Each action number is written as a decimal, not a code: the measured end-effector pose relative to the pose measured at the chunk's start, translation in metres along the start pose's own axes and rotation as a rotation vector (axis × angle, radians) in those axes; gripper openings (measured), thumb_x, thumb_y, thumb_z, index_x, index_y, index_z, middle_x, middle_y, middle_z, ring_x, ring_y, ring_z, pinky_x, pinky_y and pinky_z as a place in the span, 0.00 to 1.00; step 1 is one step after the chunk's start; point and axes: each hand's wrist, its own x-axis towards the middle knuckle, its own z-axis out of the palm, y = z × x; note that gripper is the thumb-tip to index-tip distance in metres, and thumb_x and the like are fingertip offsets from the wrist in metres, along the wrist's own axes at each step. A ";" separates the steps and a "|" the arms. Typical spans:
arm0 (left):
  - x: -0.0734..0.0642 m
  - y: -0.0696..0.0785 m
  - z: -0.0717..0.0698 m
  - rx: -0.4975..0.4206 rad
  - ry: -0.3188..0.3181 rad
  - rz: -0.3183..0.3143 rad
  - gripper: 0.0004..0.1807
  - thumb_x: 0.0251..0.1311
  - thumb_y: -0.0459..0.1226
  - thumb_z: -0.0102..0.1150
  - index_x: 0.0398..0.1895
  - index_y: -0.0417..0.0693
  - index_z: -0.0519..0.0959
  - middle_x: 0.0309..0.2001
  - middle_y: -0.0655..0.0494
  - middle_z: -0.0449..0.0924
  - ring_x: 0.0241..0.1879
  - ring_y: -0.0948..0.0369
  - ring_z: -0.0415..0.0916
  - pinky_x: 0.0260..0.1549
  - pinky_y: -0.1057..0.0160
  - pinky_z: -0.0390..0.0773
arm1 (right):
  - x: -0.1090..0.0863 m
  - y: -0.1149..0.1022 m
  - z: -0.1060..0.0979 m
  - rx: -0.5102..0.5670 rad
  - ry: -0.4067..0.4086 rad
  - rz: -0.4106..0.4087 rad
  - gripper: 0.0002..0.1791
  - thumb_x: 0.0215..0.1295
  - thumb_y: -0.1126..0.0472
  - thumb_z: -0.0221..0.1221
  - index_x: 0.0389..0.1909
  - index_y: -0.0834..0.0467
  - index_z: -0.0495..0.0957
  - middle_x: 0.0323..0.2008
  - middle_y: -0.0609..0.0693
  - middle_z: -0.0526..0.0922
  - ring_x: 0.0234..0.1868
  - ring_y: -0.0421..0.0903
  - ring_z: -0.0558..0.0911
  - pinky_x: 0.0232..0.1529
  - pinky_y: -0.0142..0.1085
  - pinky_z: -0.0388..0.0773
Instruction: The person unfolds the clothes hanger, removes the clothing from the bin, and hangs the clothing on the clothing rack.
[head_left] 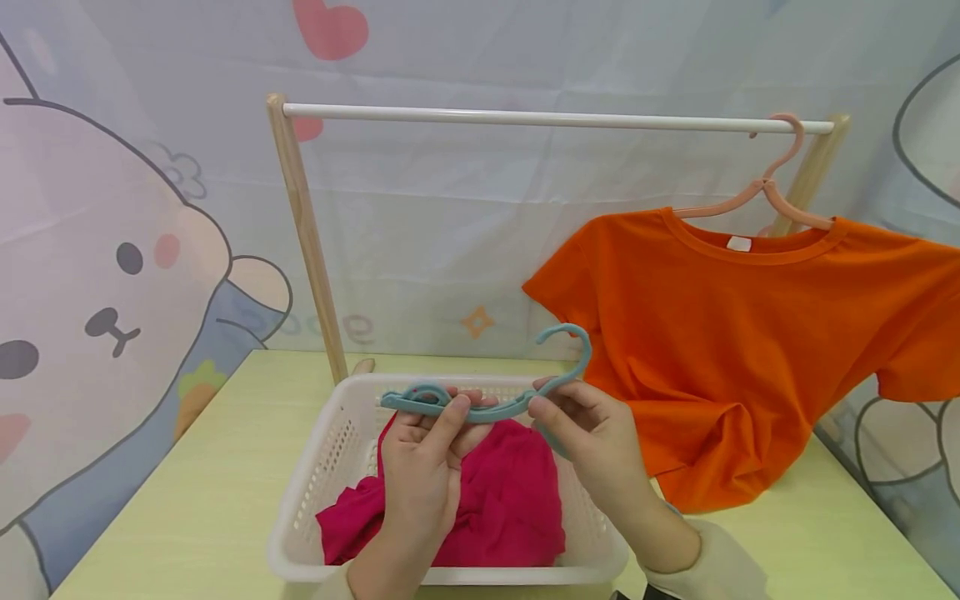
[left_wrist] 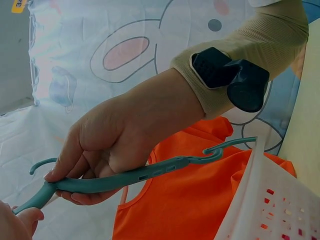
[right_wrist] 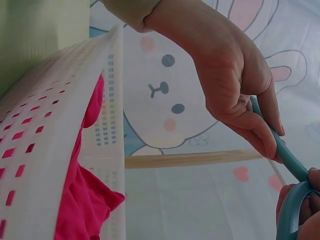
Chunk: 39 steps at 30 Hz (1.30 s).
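A teal folding clothes hanger (head_left: 495,411) is held between both hands above the basket. My left hand (head_left: 423,471) grips one arm of it, thumb on top and fingers beneath. At the base of the hook, my right hand (head_left: 603,433) pinches the hanger between thumb and fingers; the hook curves up above that hand. In the left wrist view, the hanger's other arm (left_wrist: 100,183) runs from the right fingertips along the underside of that hand. Below the hands, a magenta cloth garment (head_left: 510,500) lies crumpled in the white plastic basket (head_left: 300,500).
Behind the basket stands a clothes rack with wooden posts and a white rail (head_left: 525,118). At its right end an orange T-shirt (head_left: 720,333) hangs on a pink hanger (head_left: 783,150), over the pale yellow table (head_left: 172,492). A printed cloth backdrop (head_left: 420,250) is behind.
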 end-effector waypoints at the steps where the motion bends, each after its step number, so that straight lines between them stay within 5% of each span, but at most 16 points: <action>1: 0.000 0.000 0.000 0.001 0.003 -0.003 0.04 0.65 0.25 0.54 0.38 0.40 0.72 0.33 0.54 0.85 0.36 0.57 0.85 0.44 0.55 0.80 | 0.000 0.000 0.000 -0.003 0.001 0.002 0.12 0.62 0.68 0.63 0.42 0.73 0.78 0.33 0.45 0.83 0.32 0.42 0.82 0.39 0.32 0.82; 18: -0.002 0.000 -0.003 0.021 -0.022 -0.046 0.03 0.65 0.26 0.53 0.39 0.39 0.73 0.34 0.54 0.86 0.38 0.56 0.85 0.44 0.56 0.80 | -0.001 0.004 -0.006 0.016 -0.101 -0.045 0.11 0.62 0.71 0.61 0.42 0.73 0.75 0.30 0.42 0.82 0.32 0.40 0.81 0.40 0.31 0.82; 29: 0.001 0.009 -0.013 0.070 -0.141 0.011 0.06 0.65 0.25 0.53 0.39 0.42 0.76 0.34 0.56 0.86 0.39 0.58 0.85 0.51 0.55 0.78 | 0.001 -0.001 -0.015 -0.034 -0.131 -0.093 0.10 0.62 0.71 0.61 0.41 0.74 0.76 0.30 0.42 0.83 0.31 0.40 0.82 0.38 0.33 0.83; 39: 0.006 0.028 -0.026 0.269 -0.125 -0.046 0.14 0.58 0.22 0.58 0.39 0.50 0.80 0.28 0.63 0.83 0.30 0.69 0.81 0.43 0.66 0.82 | 0.001 -0.008 -0.027 -0.135 -0.133 -0.077 0.08 0.63 0.70 0.61 0.40 0.72 0.78 0.31 0.42 0.83 0.30 0.43 0.82 0.37 0.32 0.82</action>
